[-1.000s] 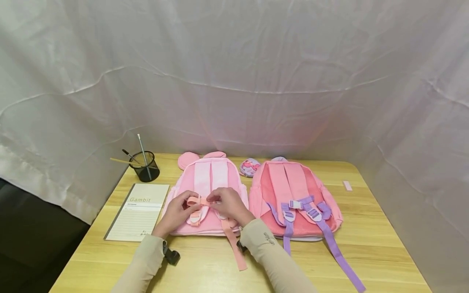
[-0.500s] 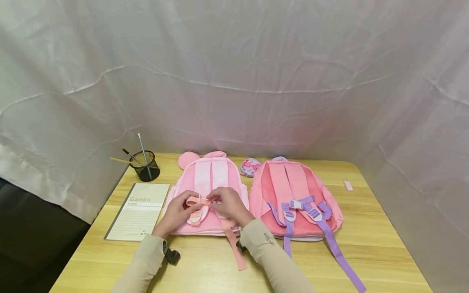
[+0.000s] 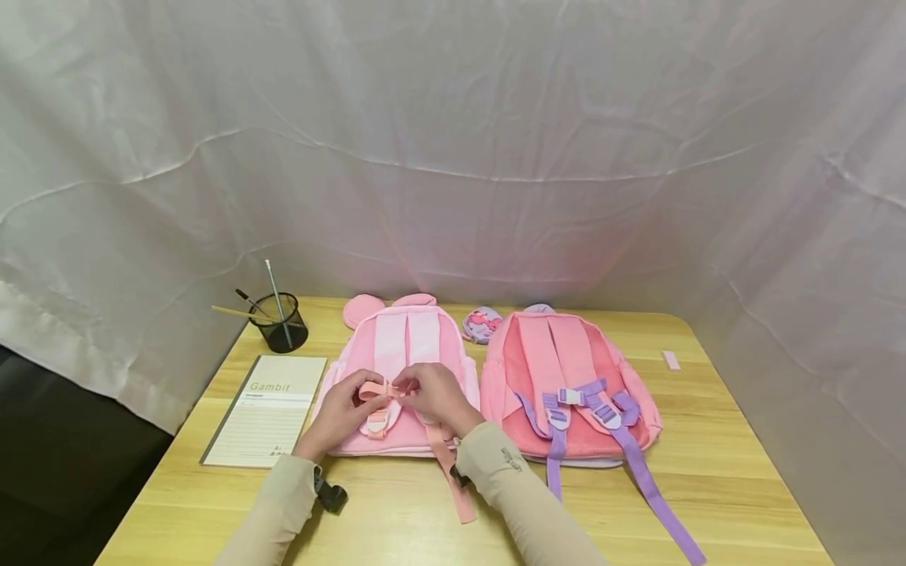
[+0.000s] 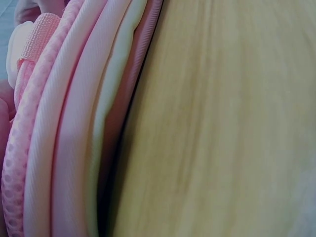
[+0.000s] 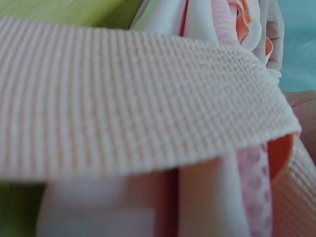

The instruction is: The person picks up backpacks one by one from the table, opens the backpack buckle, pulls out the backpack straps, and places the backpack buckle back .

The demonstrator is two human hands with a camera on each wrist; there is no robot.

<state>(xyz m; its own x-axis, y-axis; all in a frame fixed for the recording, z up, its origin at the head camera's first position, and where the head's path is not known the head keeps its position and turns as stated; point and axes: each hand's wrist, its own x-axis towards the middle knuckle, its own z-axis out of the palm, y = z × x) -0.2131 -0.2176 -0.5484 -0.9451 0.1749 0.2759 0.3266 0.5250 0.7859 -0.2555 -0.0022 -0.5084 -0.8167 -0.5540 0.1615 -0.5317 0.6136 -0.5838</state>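
Observation:
A light pink backpack (image 3: 460,393) lies back side up on the table, its shoulder straps facing up. Over its lower middle, my left hand (image 3: 338,415) pinches a looped orange chest strap (image 3: 371,390) between thumb and fingers. Close beside it, my right hand (image 3: 440,398) pinches the strap's other part; the fingertips hide most of the join. A loose orange strap end (image 3: 453,487) hangs over the backpack's front edge. That webbing (image 5: 138,98) crosses close to the camera in the right wrist view. The left wrist view shows the backpack's layered edge (image 4: 69,128) and a white plastic piece (image 4: 19,49).
Right of the pink backpack lies a coral backpack (image 3: 499,377) with purple straps (image 3: 647,487) and a white buckle (image 3: 572,395). A small round pouch (image 3: 483,324) sits between them. At left are a notebook (image 3: 265,409) and a black mesh pen holder (image 3: 286,334). An eraser-like block (image 3: 671,360) lies far right.
My right hand has shifted slightly left, bringing its fingertips closer to the left hand's. The left hand stays nearly still on the strap, and the backpacks have not moved.

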